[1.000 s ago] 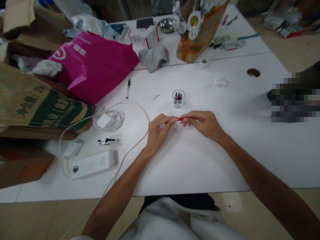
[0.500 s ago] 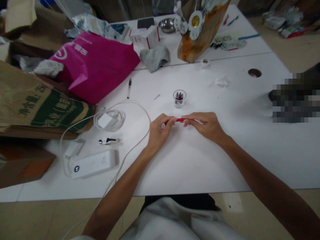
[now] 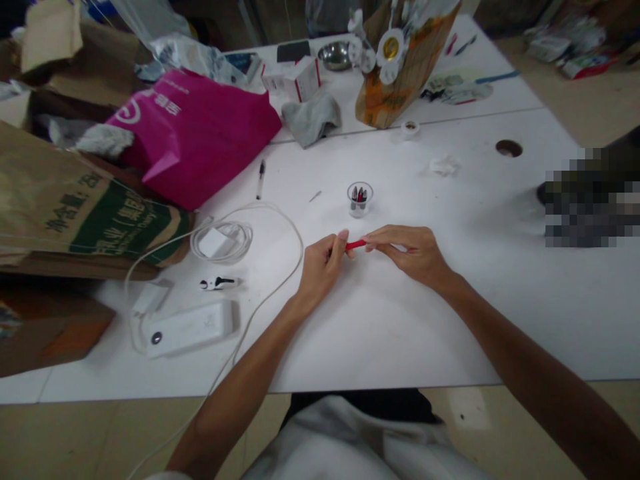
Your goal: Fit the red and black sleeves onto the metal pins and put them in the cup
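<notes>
A slim red pen-like stick (image 3: 356, 245) spans the gap between my hands, a little above the white table. My left hand (image 3: 323, 263) is closed around its left end, thumb pointing up, and those fingers hide that end. On the other side, my right hand (image 3: 407, 250) pinches the right end between thumb and fingertips. Just beyond the hands stands a small clear cup (image 3: 359, 208), holding several short dark pieces with pointed tips and a red one. The exact kind of the red stick is too blurred to make out.
To the left lie a coiled white cable with a charger (image 3: 216, 243), a white-and-black clipper-like tool (image 3: 220, 283) and a white power bank (image 3: 193, 328). A pen (image 3: 261, 179), magenta bag (image 3: 200, 133), grey cloth (image 3: 313, 120) and tape roll (image 3: 410, 129) are farther back.
My left thumb has lifted off the red stick, and my left hand has shifted slightly down. More of the stick shows, now tilted up to the right. My right hand stays nearly in place.
</notes>
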Available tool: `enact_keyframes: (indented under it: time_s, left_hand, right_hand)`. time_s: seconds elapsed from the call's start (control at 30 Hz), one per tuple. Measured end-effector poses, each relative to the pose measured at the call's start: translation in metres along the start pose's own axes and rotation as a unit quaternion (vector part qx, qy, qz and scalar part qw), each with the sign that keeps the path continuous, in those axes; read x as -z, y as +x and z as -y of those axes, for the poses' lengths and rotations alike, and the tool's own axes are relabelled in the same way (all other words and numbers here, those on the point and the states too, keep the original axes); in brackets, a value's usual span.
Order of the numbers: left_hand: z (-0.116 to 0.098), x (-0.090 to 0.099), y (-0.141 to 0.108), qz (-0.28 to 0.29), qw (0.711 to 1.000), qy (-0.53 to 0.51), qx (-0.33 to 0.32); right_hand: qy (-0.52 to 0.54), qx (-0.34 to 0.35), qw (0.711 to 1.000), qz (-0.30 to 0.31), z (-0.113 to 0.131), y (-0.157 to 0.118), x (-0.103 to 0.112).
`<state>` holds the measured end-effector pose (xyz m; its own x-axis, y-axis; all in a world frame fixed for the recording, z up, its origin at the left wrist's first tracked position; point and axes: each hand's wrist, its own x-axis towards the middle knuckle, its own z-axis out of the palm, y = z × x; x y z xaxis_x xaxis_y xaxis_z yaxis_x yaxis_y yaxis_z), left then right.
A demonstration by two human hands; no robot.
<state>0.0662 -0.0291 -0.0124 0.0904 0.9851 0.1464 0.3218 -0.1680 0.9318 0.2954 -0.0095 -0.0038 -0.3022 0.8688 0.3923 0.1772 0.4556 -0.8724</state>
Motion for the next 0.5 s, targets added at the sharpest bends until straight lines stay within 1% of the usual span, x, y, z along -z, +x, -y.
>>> enact_keyframes:
  time_s: [0.1,0.23,0.37,0.5]
  left_hand:
    - [-0.0007,-0.0008,-0.0004,0.011,1.000,-0.002,0.005]
    - [0.0024,-0.0002,0.0021,0.005,0.999,0.019,-0.047]
    - [0.0047,-0.0001,0.0032,0.000,0.995,0.010,-0.099]
    - [0.0046,-0.0001,0.0021,-0.005,0.992,0.000,-0.124]
  right_hand:
    - [0.008,-0.001,1.000,-0.001,0.0006,0.0021,0.0011]
    - [0.005,-0.010,1.000,-0.010,-0.0015,0.0032,0.0032]
    - [-0.004,-0.033,0.999,-0.020,-0.0034,0.0029,0.0030]
    - [0.003,-0.051,0.999,-0.009,-0.0068,0.0017,0.0015]
